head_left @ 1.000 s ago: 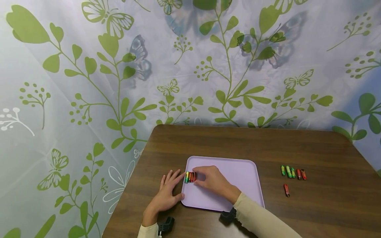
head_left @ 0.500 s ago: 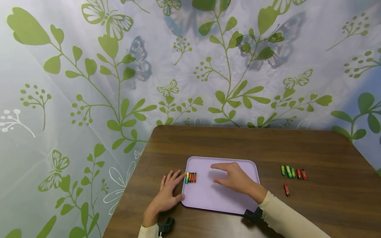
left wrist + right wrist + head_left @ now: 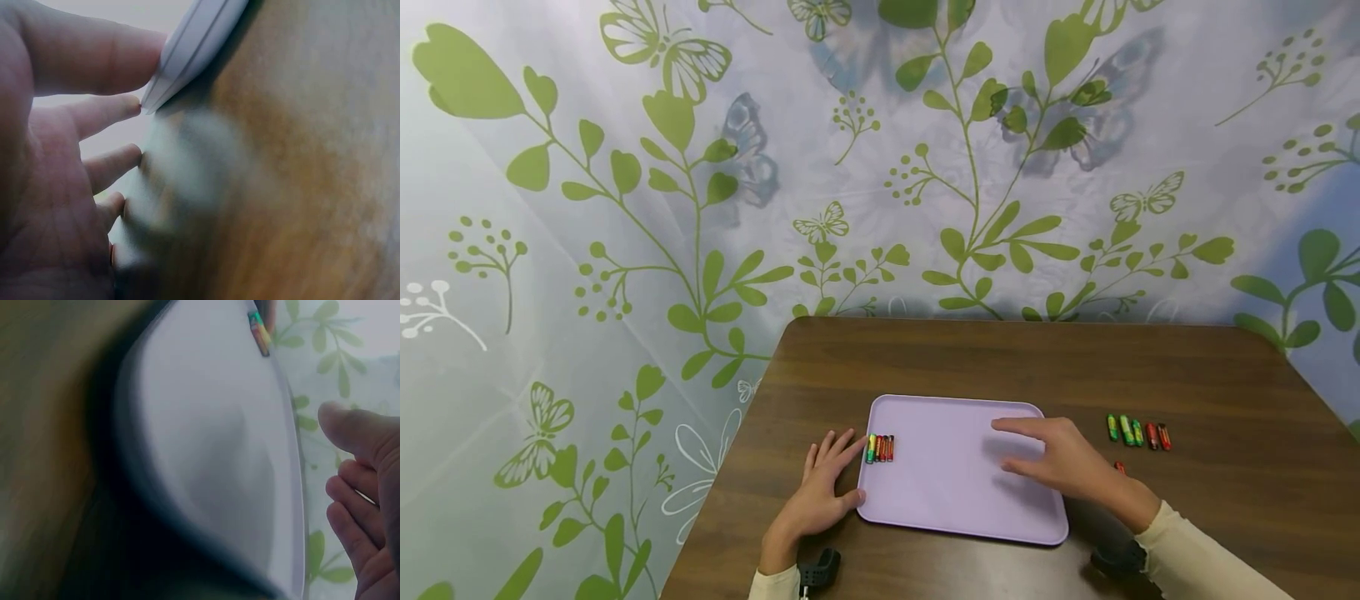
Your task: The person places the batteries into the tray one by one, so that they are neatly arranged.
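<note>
A row of several batteries (image 3: pixel 881 448), green at the left end and red beside it, lies along the left side of a lilac tray (image 3: pixel 940 483). My left hand (image 3: pixel 820 493) rests at the tray's left edge with fingers spread; in the left wrist view its thumb touches the tray rim (image 3: pixel 194 47). Over the tray's right side, my right hand (image 3: pixel 1063 458) hangs with thumb and fingers apart, holding nothing. The right wrist view shows the battery row (image 3: pixel 259 334) far from that hand. To the right, one red battery (image 3: pixel 1120 467) is partly hidden by the right hand.
On the brown wooden table (image 3: pixel 1225 517), right of the tray, green batteries (image 3: pixel 1126 430) and red batteries (image 3: pixel 1158 436) lie side by side. A leaf-patterned curtain (image 3: pixel 865 183) hangs behind the table's back edge.
My right hand has let go at the battery row and moved right across the tray, fingers parted. It now covers part of the lone red battery. The left hand stays put.
</note>
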A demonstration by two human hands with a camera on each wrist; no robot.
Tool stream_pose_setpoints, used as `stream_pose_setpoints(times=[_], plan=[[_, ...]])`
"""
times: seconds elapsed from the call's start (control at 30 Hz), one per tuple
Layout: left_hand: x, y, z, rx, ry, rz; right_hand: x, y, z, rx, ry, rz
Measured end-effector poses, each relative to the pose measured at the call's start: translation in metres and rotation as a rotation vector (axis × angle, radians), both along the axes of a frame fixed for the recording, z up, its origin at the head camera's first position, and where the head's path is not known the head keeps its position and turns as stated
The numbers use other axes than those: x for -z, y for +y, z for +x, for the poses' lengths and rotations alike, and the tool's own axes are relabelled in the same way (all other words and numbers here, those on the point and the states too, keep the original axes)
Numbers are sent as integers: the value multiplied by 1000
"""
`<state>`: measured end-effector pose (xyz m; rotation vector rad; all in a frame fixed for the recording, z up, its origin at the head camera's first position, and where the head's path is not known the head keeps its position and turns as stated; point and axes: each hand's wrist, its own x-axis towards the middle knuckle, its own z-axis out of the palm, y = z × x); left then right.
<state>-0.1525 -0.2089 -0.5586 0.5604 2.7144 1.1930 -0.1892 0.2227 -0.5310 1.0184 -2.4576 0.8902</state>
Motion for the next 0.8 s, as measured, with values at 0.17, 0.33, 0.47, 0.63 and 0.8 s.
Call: stream_pose_setpoints(times=[0.17,0.33,0.47,0.63,0.8], plan=[[6,-1,1,28,66,70,2,25,9,32,-12,33],[4,1,2,24,43,59,4,52,19,101,-30,76],[1,2,1,3,-11,8,6,73,27,130,-15,73],[0,1,0,-5,-35,-22,8,96,35,159,-17,78],[-2,0,0,-5,-32,-32,8,113,40,228,28,132]])
